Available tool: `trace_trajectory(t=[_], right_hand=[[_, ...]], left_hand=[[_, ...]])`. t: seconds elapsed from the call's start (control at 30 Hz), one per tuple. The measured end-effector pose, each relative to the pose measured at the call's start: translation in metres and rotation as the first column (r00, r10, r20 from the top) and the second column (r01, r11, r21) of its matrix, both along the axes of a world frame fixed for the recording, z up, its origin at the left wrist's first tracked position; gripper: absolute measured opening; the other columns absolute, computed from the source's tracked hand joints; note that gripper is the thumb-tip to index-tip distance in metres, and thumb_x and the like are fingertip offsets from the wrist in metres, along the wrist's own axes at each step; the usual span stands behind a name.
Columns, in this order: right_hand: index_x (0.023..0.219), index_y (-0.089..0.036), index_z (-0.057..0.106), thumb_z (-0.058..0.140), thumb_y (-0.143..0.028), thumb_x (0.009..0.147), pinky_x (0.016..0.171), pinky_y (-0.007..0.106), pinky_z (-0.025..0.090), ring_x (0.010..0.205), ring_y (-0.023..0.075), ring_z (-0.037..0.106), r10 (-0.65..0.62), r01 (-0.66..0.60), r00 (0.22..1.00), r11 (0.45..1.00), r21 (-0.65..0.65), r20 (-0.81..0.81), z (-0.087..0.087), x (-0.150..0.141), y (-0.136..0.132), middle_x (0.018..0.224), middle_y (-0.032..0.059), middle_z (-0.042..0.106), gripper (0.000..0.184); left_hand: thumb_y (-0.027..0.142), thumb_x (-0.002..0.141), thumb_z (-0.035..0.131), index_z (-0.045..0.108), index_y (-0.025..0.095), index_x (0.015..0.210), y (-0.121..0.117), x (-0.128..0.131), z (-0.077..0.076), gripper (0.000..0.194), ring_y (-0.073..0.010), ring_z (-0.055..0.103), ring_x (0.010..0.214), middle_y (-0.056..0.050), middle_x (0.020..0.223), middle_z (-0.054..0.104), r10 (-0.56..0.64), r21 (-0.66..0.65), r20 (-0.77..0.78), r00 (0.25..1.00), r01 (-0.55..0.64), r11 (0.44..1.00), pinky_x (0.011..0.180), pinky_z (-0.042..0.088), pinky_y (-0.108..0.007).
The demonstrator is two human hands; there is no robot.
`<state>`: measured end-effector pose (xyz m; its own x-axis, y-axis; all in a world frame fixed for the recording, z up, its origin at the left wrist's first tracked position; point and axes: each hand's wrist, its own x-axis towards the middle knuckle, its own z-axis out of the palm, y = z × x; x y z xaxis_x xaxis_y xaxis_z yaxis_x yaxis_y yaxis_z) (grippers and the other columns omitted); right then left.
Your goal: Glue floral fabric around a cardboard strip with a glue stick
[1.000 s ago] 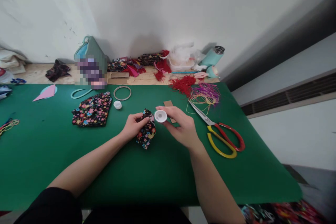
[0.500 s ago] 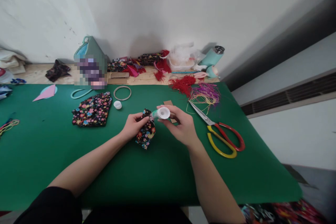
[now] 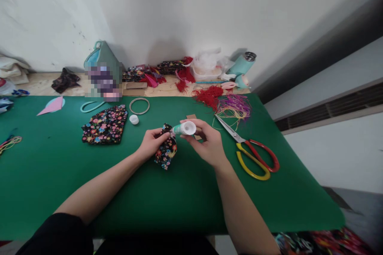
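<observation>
My left hand point(image 3: 152, 142) pinches a small folded piece of black floral fabric point(image 3: 166, 150) over the green table cover point(image 3: 89, 191). My right hand point(image 3: 206, 143) grips a small white glue bottle point(image 3: 185, 128), tipped on its side with its nozzle touching the top of the fabric piece. The bottle's white cap point(image 3: 134, 119) lies on the cover to the left. A small brown card point(image 3: 191, 117) shows just behind my right hand.
Red and yellow handled scissors point(image 3: 251, 152) lie right of my right hand. A larger floral fabric piece point(image 3: 104, 124), a ring point(image 3: 139, 106), red threads point(image 3: 209, 95) and purple threads point(image 3: 235, 105) lie farther back. A teal bag point(image 3: 103, 69) and bottle point(image 3: 242, 65) stand by the wall.
My right hand has tipped the glue bottle from base-toward-me to lying sideways, nozzle against the fabric. The left hand has barely moved.
</observation>
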<state>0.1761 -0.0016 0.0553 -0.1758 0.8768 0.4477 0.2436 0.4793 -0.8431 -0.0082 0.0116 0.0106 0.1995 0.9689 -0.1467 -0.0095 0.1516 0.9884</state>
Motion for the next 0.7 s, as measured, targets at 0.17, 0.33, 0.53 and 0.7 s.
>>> trace_trajectory(t=[0.17, 0.33, 0.53, 0.7], right_hand=[[0.107, -0.026, 0.059, 0.063, -0.019, 0.080, 0.080, 0.032, 0.058, 0.096, 0.0175, 0.063, -0.101, 0.095, 0.992, 0.993, 0.075, 0.078, 0.002, 0.004, 0.002, 0.104, 0.0032, 0.065, 0.028], [0.113, -0.025, 0.056, 0.070, -0.026, 0.074, 0.073, 0.033, 0.057, 0.087, 0.0179, 0.062, -0.250, 0.249, 0.968, 0.967, 0.046, 0.010, 0.004, 0.001, 0.004, 0.099, 0.0043, 0.061, 0.041], [0.087, -0.021, 0.060, 0.075, -0.036, 0.066, 0.064, 0.033, 0.058, 0.077, 0.0186, 0.064, -0.383, 0.280, 0.883, 0.894, -0.349, -0.271, -0.008, -0.001, 0.012, 0.088, 0.0029, 0.065, 0.030], [0.084, -0.019, 0.062, 0.079, -0.039, 0.057, 0.064, 0.037, 0.059, 0.077, 0.0219, 0.066, -0.440, 0.187, 0.822, 0.808, -0.558, -0.361, -0.014, -0.002, 0.017, 0.083, 0.0029, 0.068, 0.037]], left_hand=[[0.039, 0.069, 0.067, 0.072, 0.013, 0.078, 0.000, 0.001, 0.001, 0.028, -0.0148, 0.057, 0.065, -0.002, 0.071, 0.068, 0.012, -0.028, 0.013, 1.000, -0.012, 1.000, 0.065, 0.041, -0.025], [0.039, 0.067, 0.070, 0.073, 0.014, 0.081, 0.000, 0.001, 0.001, 0.029, -0.0163, 0.060, 0.068, -0.003, 0.075, 0.071, 0.029, -0.059, 0.033, 0.999, -0.027, 0.998, 0.066, 0.043, -0.025], [0.040, 0.065, 0.072, 0.073, 0.014, 0.080, 0.001, 0.000, -0.003, 0.030, -0.0133, 0.058, 0.061, -0.002, 0.070, 0.069, 0.071, -0.153, 0.137, 0.988, -0.050, 0.987, 0.061, 0.042, -0.023], [0.040, 0.065, 0.073, 0.073, 0.014, 0.079, 0.001, -0.001, -0.006, 0.029, -0.0118, 0.056, 0.058, -0.001, 0.067, 0.067, 0.059, -0.180, 0.189, 0.980, -0.024, 0.983, 0.058, 0.041, -0.022]])
